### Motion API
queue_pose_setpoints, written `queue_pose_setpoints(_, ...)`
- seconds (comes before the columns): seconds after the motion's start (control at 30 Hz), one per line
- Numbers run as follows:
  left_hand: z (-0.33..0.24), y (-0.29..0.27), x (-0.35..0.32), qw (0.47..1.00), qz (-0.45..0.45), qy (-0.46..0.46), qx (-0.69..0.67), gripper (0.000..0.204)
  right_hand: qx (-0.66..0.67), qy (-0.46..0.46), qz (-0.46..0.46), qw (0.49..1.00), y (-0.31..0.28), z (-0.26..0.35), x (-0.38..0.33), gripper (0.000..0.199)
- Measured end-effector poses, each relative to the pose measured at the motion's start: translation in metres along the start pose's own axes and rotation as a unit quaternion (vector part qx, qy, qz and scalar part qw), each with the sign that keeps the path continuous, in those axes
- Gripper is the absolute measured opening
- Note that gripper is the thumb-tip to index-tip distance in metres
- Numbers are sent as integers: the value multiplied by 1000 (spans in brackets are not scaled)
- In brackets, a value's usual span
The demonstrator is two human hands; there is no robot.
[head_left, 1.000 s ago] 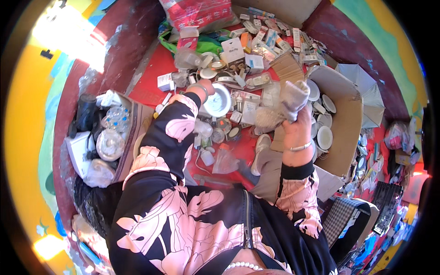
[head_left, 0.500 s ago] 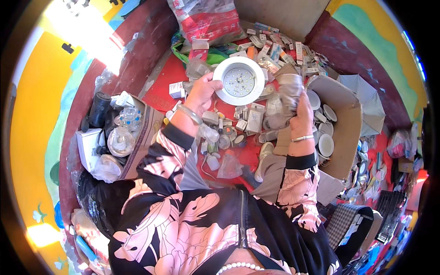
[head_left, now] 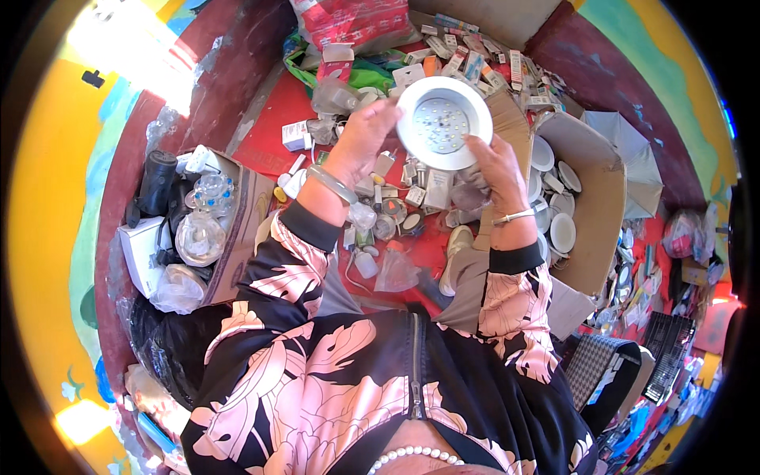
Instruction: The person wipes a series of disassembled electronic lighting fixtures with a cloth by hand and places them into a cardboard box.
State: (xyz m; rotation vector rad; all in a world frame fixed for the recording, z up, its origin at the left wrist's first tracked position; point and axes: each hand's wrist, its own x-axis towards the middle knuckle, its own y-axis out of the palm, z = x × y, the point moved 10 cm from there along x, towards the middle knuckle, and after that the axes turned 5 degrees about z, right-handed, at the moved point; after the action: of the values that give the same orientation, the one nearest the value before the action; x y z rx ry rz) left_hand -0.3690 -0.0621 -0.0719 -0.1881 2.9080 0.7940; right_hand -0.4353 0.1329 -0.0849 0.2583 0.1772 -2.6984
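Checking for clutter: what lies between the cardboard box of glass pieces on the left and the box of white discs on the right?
In the head view, small cartons and bulb parts litter the red floor between them.

Red floor (head_left: pixel 261 134) under clutter, maroon-based yellow wall (head_left: pixel 47 198), bright sun patch (head_left: pixel 127 39).

Lamp (head_left: pixel 444 121): white rim, silver dotted centre. Sleeves (head_left: pixel 285 269): black, pink leaf print. Floor (head_left: pixel 265 131): red. Box (head_left: pixel 594 198): brown. Wall (head_left: pixel 47 206): yellow. Bag (head_left: pixel 356 22): red
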Motion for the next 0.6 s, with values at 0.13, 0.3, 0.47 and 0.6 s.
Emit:
queue_pose_setpoints(0.13,0,-53,12,995,-98,18,21,31,140,-1,-13,990,-7,17,-15,30)
queue_pose_setpoints(0.3,22,-51,21,998,-45,-26,21,34,190,-18,-6,982,-19,30,-23,28)
queue_pose_setpoints(0.47,15,7,18,992,37,71,98,56,185,-11,4,983,-14,35,-33,29)
queue_pose_setpoints(0.6,8,40,10,975,108,38,193,49,164,1,37,986,-12,28,-28,27)
